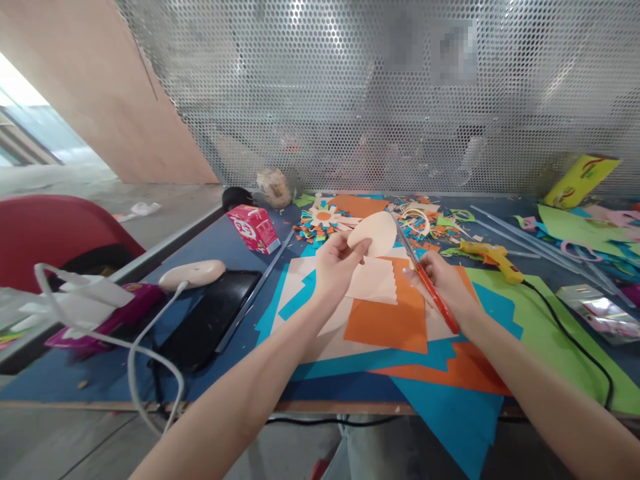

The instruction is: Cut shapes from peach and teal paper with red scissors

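Above the table (215, 243), cream cutout (377, 230) aloft, scissors (439, 303) right at its edge!
The left hand (340, 260) pinches the cutout between thumb and fingers; the right hand (450, 283) grasps the scissors' red handles. Danger, I'd say: a loose pinch lets the paper twist, and the blades could nick that curve. Away left stands a pink box (253, 229), far right a tilted yellow carton (583, 181); their contents, I can't tell.

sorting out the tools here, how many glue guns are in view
1: a yellow glue gun, on the right side of the table, to the right of the right hand. Another could be hidden under the paper scraps.
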Action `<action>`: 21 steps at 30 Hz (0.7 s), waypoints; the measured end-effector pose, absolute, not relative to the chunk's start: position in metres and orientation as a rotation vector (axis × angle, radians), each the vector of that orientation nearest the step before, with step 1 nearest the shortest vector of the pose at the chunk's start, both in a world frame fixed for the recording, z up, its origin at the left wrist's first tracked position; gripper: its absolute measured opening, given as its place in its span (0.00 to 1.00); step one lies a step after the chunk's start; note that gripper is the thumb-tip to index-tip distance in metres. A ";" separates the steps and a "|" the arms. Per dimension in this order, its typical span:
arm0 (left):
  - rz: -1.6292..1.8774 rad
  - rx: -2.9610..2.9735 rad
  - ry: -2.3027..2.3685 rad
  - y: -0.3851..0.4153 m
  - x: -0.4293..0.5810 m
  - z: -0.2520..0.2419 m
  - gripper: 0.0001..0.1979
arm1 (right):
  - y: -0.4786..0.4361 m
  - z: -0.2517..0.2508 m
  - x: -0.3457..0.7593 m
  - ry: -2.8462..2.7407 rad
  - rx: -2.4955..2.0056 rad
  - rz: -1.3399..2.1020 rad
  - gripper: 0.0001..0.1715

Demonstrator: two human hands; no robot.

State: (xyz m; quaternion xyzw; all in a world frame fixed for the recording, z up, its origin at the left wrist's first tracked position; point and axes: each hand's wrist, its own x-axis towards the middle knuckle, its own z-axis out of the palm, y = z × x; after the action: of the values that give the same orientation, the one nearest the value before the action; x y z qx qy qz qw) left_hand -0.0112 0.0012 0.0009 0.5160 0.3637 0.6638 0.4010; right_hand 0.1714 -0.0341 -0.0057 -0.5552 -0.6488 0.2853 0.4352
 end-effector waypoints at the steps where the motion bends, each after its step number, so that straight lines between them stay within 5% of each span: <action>1: 1.676 1.297 0.918 0.001 -0.011 0.001 0.08 | -0.034 -0.006 0.171 -1.617 -1.373 0.713 0.27; 21: 1.681 1.286 0.875 0.003 -0.011 0.005 0.10 | -0.033 -0.008 0.177 -1.634 -1.427 0.626 0.29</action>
State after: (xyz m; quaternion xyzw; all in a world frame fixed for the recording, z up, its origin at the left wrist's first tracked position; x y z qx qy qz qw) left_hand -0.0108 0.0026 0.0052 0.5115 0.3479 0.6685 0.4127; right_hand 0.1767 -0.0334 -0.0079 -0.5713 -0.6542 0.2506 0.4276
